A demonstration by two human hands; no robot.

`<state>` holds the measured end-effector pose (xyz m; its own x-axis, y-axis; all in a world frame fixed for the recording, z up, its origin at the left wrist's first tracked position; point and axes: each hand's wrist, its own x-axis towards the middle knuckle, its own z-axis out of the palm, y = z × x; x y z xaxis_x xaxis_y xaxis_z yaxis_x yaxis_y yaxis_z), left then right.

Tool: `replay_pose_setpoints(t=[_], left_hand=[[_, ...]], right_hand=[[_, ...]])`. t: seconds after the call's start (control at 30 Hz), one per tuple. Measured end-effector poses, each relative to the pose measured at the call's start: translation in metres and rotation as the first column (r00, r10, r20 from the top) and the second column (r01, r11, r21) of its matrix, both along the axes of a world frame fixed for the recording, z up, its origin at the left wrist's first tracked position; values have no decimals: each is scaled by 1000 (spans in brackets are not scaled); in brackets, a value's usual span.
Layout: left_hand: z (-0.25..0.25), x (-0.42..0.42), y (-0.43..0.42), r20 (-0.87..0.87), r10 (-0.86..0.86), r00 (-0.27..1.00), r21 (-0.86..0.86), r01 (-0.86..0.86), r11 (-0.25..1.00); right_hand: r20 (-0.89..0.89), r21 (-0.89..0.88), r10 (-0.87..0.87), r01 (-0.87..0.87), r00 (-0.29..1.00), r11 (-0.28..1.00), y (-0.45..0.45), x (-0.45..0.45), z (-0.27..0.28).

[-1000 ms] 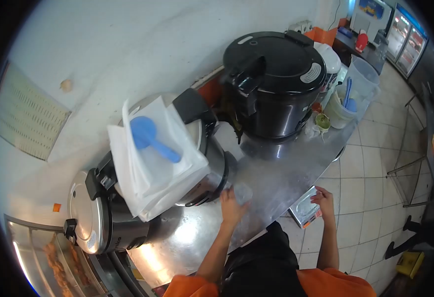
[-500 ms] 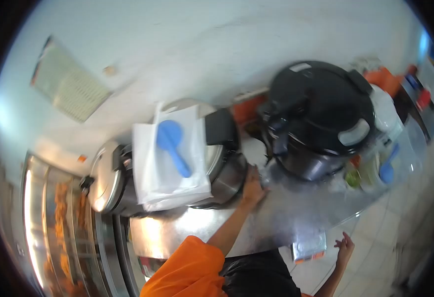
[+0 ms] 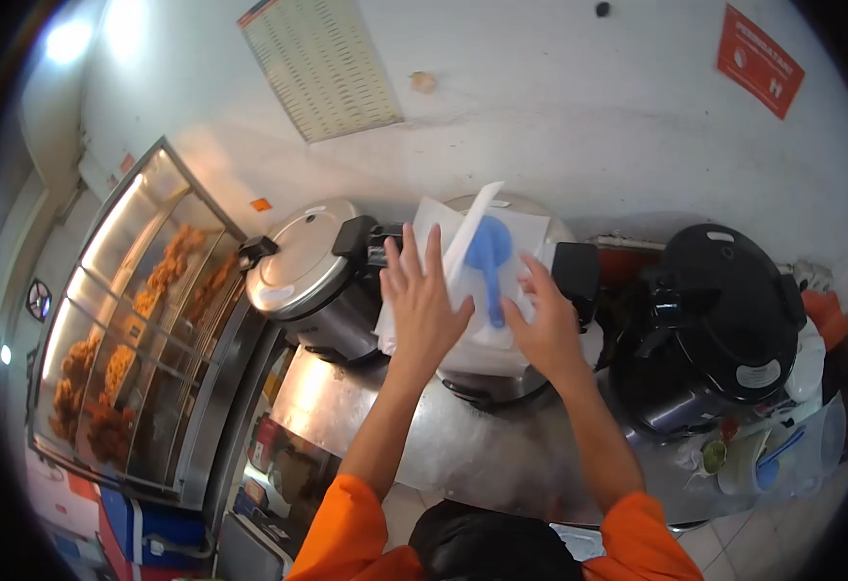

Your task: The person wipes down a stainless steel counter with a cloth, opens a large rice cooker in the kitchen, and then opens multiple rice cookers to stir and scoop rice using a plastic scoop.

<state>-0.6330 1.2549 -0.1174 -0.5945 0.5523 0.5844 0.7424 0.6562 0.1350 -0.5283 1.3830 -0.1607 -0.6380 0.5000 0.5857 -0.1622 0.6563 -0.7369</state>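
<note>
White paper sheets (image 3: 524, 281) lie on the lid of the middle rice cooker (image 3: 579, 344). On top of them rests a blue rice paddle (image 3: 488, 247), its round end toward the wall. One sheet's edge sticks up to the left of the paddle. My left hand (image 3: 422, 308) is over the left part of the sheets, open, with fingers spread. My right hand (image 3: 546, 324) is open too, fingers bent and apart, just right of the paddle's handle. Whether either hand touches the paper, I cannot tell.
At left stand a steel-lidded rice cooker (image 3: 310, 257) and a lit glass case (image 3: 167, 334) of fried food. A black-lidded cooker (image 3: 719, 300) is at right, near plastic containers (image 3: 816, 436) and a second blue scoop (image 3: 768, 473). All cookers stand on a metal counter (image 3: 501, 465).
My view has swung left. My left hand has left the counter by the middle cooker, and my right hand has come up from the lower right; both are now over the sheets. One sheet's edge has lifted.
</note>
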Motion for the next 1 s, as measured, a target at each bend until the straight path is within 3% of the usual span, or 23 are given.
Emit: replay_pose_setpoints(t=[0.03, 0.07, 0.13, 0.17, 0.2, 0.23, 0.27, 0.33, 0.4, 0.47, 0.5, 0.57, 0.73, 0.83, 0.9, 0.97, 1.0], left_hand=[[-11, -22, 7, 45, 80, 996, -1, -80, 997], [-21, -50, 7, 38, 90, 995, 11, -91, 996], [-31, -102, 1, 105, 321, 941, 42, -327, 944], [-25, -120, -8, 102, 322, 941, 55, -328, 943], [-19, -135, -19, 412, 207, 887, 89, -265, 960], [-19, -144, -27, 677, 61, 734, 139, -208, 968], [-16, -142, -30, 680, 51, 732, 143, -201, 969], [-5, -134, -33, 660, 42, 750, 67, -115, 991], [-12, -145, -31, 683, 14, 730, 58, -73, 996], [-22, -152, -28, 650, 77, 756, -28, -78, 997], [-22, -153, -27, 652, 59, 756, -14, -66, 998], [-21, -153, -26, 699, 69, 712, -35, -63, 997], [-56, -184, -14, 754, -73, 653, 23, 85, 996], [-56, -180, -42, 680, -219, 700, 105, 203, 974], [-53, -165, -91, 736, -437, 517, 366, 239, 899], [-60, -139, -149, 807, -497, 319, 489, 110, 865], [-60, -121, -182, 853, -430, 296, 443, 24, 896]], right_hand=[[-7, 185, -105, 104, 994, 977, 0, -37, -8], [-17, 195, -93, 95, 995, 976, 0, -55, -12], [424, 290, -248, 128, 871, 948, 2, -81, -18], [416, 300, -251, 129, 874, 945, 6, -89, -21], [437, 182, -256, 194, 863, 964, 12, -94, -24], [462, 58, -258, 261, 848, 964, 17, -95, -29], [464, 65, -267, 268, 845, 961, 24, -96, -34], [264, 26, -260, 263, 929, 964, 33, -95, -36], [195, 16, -313, 316, 929, 948, 35, -95, -33], [147, -249, -267, 297, 952, 922, 37, -99, -31], [145, -236, -281, 309, 949, 921, 33, -96, -22], [171, -502, -210, 269, 962, 822, 20, -90, -3], [129, -503, -268, 296, 955, 812, 19, -93, -1], [95, -528, -275, 283, 957, 801, 28, -88, 0], [51, -500, -284, 271, 957, 823, 39, -82, -1], [104, -474, -241, 261, 965, 841, 40, -75, 9], [148, -451, -201, 247, 968, 858, 39, -73, 13]])
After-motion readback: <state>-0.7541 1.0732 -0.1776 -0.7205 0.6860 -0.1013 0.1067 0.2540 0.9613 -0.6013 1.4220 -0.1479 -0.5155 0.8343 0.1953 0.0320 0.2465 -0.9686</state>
